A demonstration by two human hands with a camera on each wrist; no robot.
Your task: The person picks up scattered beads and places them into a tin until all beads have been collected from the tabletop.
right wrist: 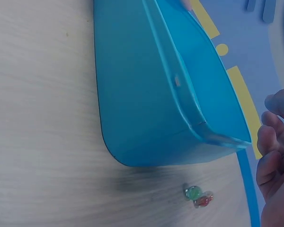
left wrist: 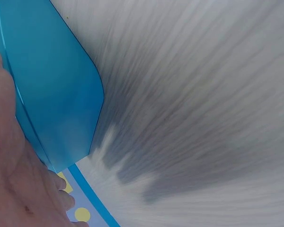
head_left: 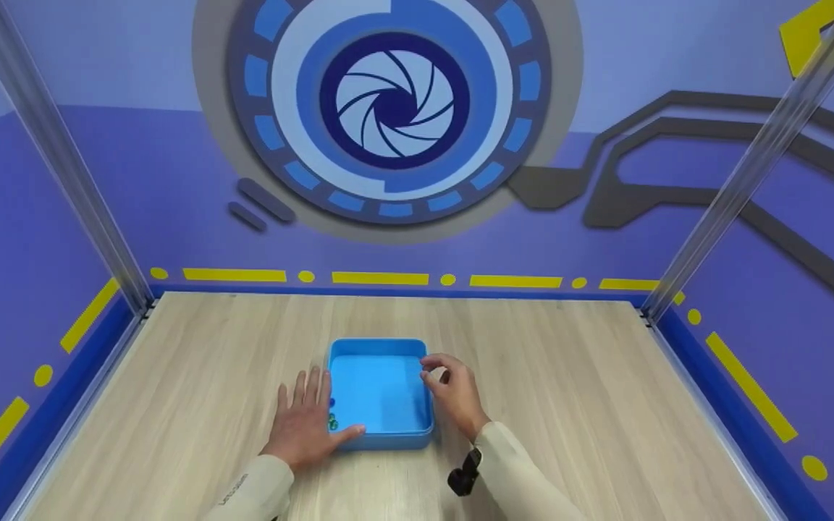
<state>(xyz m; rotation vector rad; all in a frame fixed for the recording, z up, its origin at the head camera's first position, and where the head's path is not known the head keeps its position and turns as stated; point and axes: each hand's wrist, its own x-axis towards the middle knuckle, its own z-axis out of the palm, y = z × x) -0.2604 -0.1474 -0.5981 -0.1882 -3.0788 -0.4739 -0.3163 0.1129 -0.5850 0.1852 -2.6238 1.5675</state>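
A light-blue square box stands on the table in the head view. My left hand rests along its left side, fingers straight and spread, the thumb over the near left corner. Inside, by the left wall, lie a blue marble and green marbles, partly hidden by that hand. At the right rim is my right hand, fingers loosely bent, thumb and forefinger apart; nothing shows between them. In the right wrist view, a green marble and a reddish one lie on the table outside the box.
The wood-grain table extends around the box. Behind it rises a purple printed wall, with metal posts at the corners. A black strap-like item hangs at the right sleeve.
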